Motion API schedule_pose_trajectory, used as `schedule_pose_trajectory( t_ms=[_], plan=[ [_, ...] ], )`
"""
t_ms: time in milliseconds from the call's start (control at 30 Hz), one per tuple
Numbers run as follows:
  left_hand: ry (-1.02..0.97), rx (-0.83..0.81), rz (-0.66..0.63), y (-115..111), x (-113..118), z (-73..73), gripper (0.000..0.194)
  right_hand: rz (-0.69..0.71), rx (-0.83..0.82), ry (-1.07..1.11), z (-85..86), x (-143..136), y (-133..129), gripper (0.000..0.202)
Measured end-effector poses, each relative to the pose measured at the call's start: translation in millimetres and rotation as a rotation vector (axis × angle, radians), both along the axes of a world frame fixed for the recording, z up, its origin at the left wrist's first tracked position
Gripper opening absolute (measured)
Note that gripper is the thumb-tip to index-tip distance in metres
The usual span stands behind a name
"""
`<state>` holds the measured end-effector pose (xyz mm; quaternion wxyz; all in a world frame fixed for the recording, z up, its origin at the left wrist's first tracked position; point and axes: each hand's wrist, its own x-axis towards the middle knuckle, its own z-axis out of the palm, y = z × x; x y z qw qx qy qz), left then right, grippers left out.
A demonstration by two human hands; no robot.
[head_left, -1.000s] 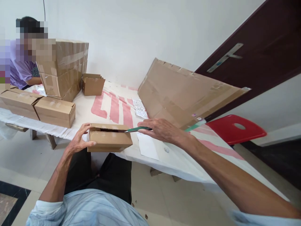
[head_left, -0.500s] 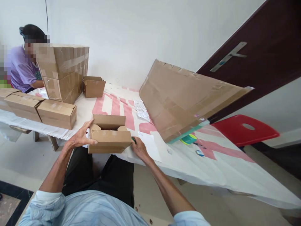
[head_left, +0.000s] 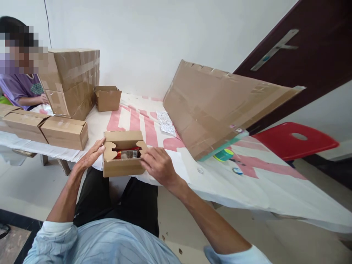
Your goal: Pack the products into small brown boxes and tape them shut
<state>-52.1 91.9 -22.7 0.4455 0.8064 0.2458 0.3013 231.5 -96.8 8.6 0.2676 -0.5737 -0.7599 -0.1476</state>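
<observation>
The small cardboard box [head_left: 122, 169] sits open by the front edge of the table [head_left: 220, 187], right before you. Your left hand [head_left: 89, 156] is spread out and touches its left end. Your right hand [head_left: 161, 168] has bent fingers at the right end flap [head_left: 143, 146]; I can't tell if they pinch it. Your hands are apart, with the box between them.

The box should be light and a bit stiff, but its flaps will likely bend or rip if you tug hard. The red packet [head_left: 125, 154] inside looks shiny, so it may be slippery. Hold the box low on its two short ends, not by the flaps.

Half a second ago, the inside was dark and the packet did not show. Now you can see it. Your right hand was lower, by the box's right side, with the green knife. It is now up at the flap, and I can't see the knife.
</observation>
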Motion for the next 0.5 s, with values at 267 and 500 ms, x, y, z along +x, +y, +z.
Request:
schedule_pose_trajectory(
  t_ms=[267, 500],
  plan=[
    [0.098, 0.064, -0.078, -7.3, 7.3, 9.9, 0.13, 0.2, -0.152, 0.066, -3.8, -13.8, -18.9, 0.022],
    [0.112, 0.095, -0.052, -10.2, 5.5, 6.8, 0.132, 0.03, -0.497, -0.142, 35.8, -11.8, 44.7, 0.026]
  ],
)
